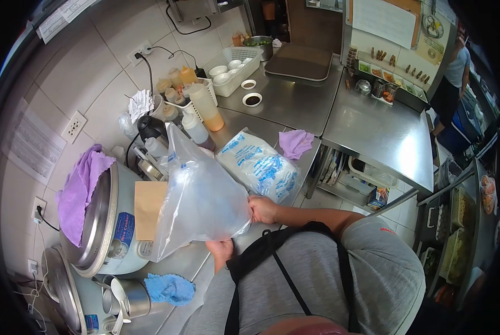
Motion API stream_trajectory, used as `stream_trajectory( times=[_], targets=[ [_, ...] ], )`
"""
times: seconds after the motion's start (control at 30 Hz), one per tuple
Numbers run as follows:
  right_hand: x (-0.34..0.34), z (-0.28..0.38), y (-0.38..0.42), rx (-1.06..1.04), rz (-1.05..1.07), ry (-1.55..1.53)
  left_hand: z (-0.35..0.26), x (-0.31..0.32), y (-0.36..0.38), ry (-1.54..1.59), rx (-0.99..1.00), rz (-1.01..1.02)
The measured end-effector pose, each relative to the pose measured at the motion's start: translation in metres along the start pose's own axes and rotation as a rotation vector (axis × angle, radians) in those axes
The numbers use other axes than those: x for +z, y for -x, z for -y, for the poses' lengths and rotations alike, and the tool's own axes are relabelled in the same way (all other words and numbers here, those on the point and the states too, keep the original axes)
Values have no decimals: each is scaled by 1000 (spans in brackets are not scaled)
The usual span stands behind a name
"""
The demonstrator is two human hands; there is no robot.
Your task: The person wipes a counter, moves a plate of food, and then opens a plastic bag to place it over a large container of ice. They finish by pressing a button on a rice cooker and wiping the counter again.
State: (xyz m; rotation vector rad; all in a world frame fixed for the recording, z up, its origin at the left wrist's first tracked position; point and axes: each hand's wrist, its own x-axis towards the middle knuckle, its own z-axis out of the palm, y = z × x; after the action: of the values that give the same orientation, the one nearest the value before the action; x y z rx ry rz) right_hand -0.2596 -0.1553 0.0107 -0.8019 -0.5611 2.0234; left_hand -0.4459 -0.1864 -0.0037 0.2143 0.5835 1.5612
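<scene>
A large clear plastic bag (202,192) is spread out and puffed up in front of me over the steel counter. My right hand (263,210) is closed on its near right edge. Lower down, my left hand (221,249) grips the same edge, its fingers partly hidden by the plastic. Just beyond my right hand lies a clear packet with blue print (258,164), holding folded white material. A brown paper piece (149,209) sits to the left of the bag, partly covered by it.
A rice cooker (128,192) with a purple cloth (82,190) stands at left. Squeeze bottles (205,106) line the wall side. Nearer are a blue cloth (170,288) and a metal pot (131,296). Sauce bowls (252,100) and a tray (298,61) sit farther back. A person (454,72) stands at right.
</scene>
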Motion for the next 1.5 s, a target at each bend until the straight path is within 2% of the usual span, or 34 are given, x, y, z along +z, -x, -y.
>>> stream_trajectory(
  times=[0.07,0.23,0.37,0.43,0.57,0.73,0.83,0.9,1.0,1.13,1.23,1.37,1.47,1.5],
  targets=[
    [-4,0,-2,6,6,43,-1,5,1,13,-20,-71],
    [-5,2,-3,10,3,123,1,-12,-4,2,9,-28],
    [-4,4,-3,9,-24,151,1,-2,2,-22,30,-17],
    [-4,4,-4,-9,-47,201,1,5,4,-129,118,-29],
    [-3,2,-4,-99,-124,331,3,5,2,-263,195,-86],
    [-6,-5,-14,-206,-204,503,2,10,0,-267,170,-80],
    [-5,9,-8,-139,-78,494,-10,6,-11,-246,191,-71],
    [-2,16,-7,-161,-115,368,-29,6,-22,-148,223,-60],
    [20,29,-2,-218,-241,305,-54,-5,-43,-193,106,-32],
    [9,56,-9,209,212,645,-76,32,-41,-557,-97,89],
    [7,74,-15,342,328,761,-81,27,-54,-698,-202,146],
    [16,81,-9,368,325,796,-92,24,-78,-740,-243,154],
    [19,78,-10,370,288,662,-90,18,-92,-715,-236,130],
    [10,76,-21,386,262,704,-88,16,-96,-704,-230,120]
  ],
)
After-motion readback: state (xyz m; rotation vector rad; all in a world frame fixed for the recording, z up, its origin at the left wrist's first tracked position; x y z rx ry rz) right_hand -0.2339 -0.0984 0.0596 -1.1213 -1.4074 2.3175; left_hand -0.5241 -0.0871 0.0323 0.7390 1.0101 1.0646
